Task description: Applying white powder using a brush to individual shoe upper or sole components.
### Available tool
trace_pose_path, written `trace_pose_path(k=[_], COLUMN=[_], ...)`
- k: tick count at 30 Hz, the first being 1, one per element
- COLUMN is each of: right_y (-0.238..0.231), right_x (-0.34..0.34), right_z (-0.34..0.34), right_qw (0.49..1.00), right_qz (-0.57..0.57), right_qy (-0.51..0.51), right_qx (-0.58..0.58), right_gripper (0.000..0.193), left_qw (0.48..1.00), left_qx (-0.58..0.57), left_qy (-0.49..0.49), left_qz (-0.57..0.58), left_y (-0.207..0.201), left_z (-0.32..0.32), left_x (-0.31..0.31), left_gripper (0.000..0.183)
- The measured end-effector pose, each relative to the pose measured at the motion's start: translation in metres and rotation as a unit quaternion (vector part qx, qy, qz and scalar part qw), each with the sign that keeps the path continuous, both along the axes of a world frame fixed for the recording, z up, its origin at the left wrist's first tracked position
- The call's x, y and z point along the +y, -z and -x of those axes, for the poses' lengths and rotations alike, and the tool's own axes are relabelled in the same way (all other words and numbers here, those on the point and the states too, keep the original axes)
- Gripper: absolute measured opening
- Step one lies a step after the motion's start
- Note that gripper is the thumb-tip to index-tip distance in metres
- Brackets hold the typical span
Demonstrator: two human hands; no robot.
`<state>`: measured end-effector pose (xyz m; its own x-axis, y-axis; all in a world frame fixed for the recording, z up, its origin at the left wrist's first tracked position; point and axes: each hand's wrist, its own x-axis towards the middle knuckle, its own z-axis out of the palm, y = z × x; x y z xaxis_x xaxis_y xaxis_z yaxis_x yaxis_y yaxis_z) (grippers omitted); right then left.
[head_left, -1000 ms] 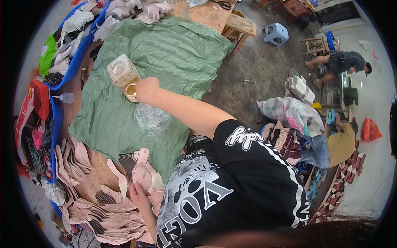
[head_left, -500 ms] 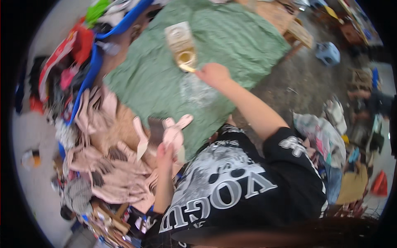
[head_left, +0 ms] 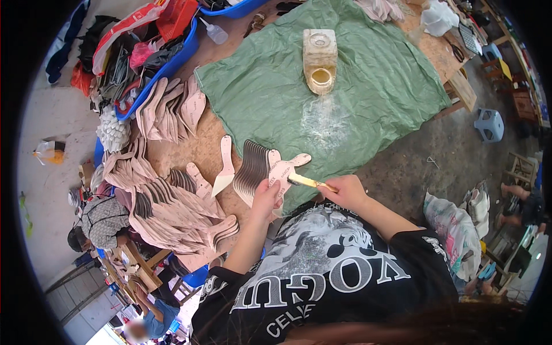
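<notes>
My left hand (head_left: 267, 200) is closed on a pale pink insole (head_left: 282, 175) with print on it, near the front edge of the green sheet. In my right hand (head_left: 347, 192) is a brush (head_left: 310, 181) with a yellowish handle; its dark tip lies against the insole's face. Just left of the held piece, a fanned stack of insoles (head_left: 251, 172) shows its dark edges. One separate insole (head_left: 226, 164) with a white end lies beside that stack. Farther off on the sheet stands a stained glue container (head_left: 321, 60) with a round opening.
The crinkled green sheet (head_left: 379, 92) covers much of the table, with a whitish smear by the container. Many more insole stacks (head_left: 172, 213) lie at the left. Blue tubs (head_left: 190, 46) hold scraps behind them. Other people (head_left: 155, 316) are at the lower left; a blue stool (head_left: 489, 125) stands right.
My right hand has come back from the glue container with the brush, down to the insole in my left hand. The view has shifted, and the scene sits farther right.
</notes>
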<state>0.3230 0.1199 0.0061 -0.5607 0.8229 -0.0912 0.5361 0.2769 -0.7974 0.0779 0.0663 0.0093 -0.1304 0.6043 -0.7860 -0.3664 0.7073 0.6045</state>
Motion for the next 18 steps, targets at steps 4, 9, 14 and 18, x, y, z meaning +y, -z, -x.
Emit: trace_pose_path(k=[4, 9, 14, 18], right_y=[0.017, 0.048, 0.058, 0.065], right_x=[0.004, -0.002, 0.003, 0.013], right_z=[0.004, 0.006, 0.001, -0.002], right_qw=[0.999, 0.995, 0.982, 0.969], right_qz=[-0.022, 0.013, 0.060, 0.069], right_qy=[0.006, 0.040, 0.072, 0.081], right_qx=[-0.041, -0.088, -0.166, -0.222], right_gripper=[0.036, 0.039, 0.043, 0.045], left_qw=[0.998, 0.998, 0.998, 0.998], left_qx=[-0.040, -0.053, -0.050, -0.043], left_qy=[-0.028, -0.025, -0.008, 0.022], left_qz=[0.037, 0.032, 0.030, 0.034], left_y=[-0.001, 0.002, 0.008, 0.007], left_z=[0.006, 0.009, 0.022, 0.025], left_x=[-0.001, -0.002, -0.003, -0.003], left_gripper=[0.012, 0.013, 0.014, 0.015])
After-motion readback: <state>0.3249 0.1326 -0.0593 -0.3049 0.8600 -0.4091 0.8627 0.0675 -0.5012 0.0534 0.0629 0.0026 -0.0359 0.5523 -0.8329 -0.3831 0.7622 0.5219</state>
